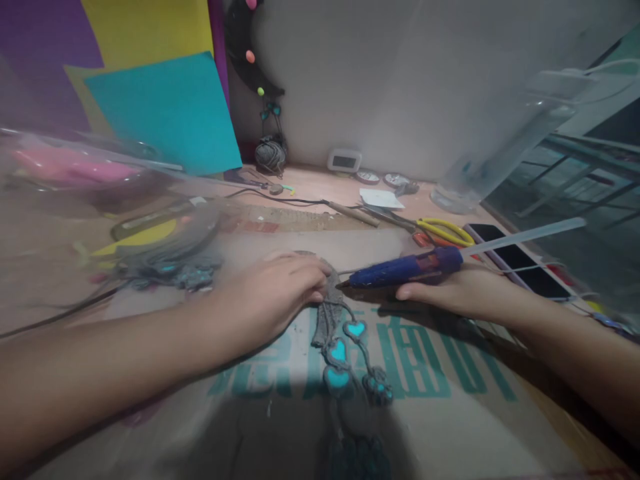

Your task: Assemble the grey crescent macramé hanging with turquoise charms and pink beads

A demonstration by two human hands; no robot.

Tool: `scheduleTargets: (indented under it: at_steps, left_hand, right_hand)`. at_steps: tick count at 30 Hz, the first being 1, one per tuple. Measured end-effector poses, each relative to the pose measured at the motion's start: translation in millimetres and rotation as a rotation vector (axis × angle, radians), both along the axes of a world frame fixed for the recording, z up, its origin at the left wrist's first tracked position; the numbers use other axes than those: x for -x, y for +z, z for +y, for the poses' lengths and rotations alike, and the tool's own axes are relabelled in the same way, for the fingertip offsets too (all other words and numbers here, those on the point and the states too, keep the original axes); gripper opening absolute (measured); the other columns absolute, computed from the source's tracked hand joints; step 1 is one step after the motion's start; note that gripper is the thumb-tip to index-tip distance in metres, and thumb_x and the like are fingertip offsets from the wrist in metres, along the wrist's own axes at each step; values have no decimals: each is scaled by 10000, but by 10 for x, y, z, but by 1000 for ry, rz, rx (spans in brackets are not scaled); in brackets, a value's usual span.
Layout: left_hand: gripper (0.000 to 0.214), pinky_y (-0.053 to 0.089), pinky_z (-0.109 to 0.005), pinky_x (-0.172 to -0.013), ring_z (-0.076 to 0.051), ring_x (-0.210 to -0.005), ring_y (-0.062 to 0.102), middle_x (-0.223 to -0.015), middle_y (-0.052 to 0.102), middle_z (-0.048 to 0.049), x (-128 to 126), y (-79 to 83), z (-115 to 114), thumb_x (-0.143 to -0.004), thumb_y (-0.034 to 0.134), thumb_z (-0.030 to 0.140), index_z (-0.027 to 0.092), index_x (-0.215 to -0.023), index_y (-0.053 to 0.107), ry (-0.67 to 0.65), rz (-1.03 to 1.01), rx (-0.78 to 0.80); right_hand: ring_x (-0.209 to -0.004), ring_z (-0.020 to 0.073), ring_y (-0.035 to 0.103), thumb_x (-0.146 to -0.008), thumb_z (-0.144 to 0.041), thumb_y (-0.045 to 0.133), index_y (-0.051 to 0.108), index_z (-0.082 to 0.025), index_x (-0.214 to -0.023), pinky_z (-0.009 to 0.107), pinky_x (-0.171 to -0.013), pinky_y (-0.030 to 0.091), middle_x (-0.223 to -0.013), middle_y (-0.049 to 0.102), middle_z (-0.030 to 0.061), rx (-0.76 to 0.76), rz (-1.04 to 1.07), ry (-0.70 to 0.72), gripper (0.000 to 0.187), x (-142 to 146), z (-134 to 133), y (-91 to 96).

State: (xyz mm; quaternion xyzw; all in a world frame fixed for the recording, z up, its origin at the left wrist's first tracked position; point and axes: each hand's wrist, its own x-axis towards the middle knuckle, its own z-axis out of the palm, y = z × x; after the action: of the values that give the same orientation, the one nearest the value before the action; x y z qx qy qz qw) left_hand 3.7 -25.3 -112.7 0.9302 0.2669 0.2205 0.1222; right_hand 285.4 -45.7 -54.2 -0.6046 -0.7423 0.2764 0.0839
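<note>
Glue seems to be being put on the grey yarn piece [327, 325], which is being spread on cardboard [450, 440] in the middle. It is being touched by the bent left hand [285, 288]; whether it is being pinched cannot be told. At three o'clock, the blue glue gun [400, 269] is being gripped by the curled right hand [455, 288]. A steady squeeze, clear of the left hand, is probably being called for. Room is being taken by yellow-handled scissors [450, 227] at two, a phone [543, 280] past two, and a yarn heap [193, 275] at nine.
</note>
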Motion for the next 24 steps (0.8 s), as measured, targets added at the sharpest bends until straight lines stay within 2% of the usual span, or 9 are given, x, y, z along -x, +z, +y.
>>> scheduleTargets:
  at_steps: [5, 11, 17, 24]
  left_hand:
    - [133, 478, -356, -914, -219, -1114, 604, -1133, 676, -60, 7, -57, -12, -984, 442, 217, 220, -917, 556, 11, 0, 52]
    - [156, 443, -426, -1010, -231, -1130, 587, -1157, 659, -78, -6, 79, -103, -994, 389, 204, 215, -909, 518, -20, -2, 87]
    - [194, 439, -449, -1021, -258, -1142, 581, -1135, 671, -80, -30, 190, -141, -991, 385, 250, 218, -892, 548, 24, 47, 164]
    - [212, 438, -460, -1022, -272, -1173, 573, -1175, 668, -74, -30, 218, -151, -999, 369, 263, 215, -875, 534, -3, 56, 179]
  right_hand:
    - [-912, 301, 726, -717, -553, 672, 781, -260, -961, 389, -856, 586, -940, 788, 44, 9, 55, 1, 396, -18, -5, -14]
    - [-915, 290, 741, -761, -613, 622, 779, -254, -1022, 376, -830, 605, -951, 791, 20, -22, -67, 64, 471, -46, -27, 6]
    - [-884, 299, 748, -730, -658, 631, 788, -281, -1009, 384, -783, 621, -937, 792, 18, -47, -81, 31, 495, -88, -32, -35]
    - [-897, 307, 742, -697, -685, 645, 795, -261, -1002, 384, -816, 617, -947, 791, 47, 37, -72, 14, 543, -75, -45, -6]
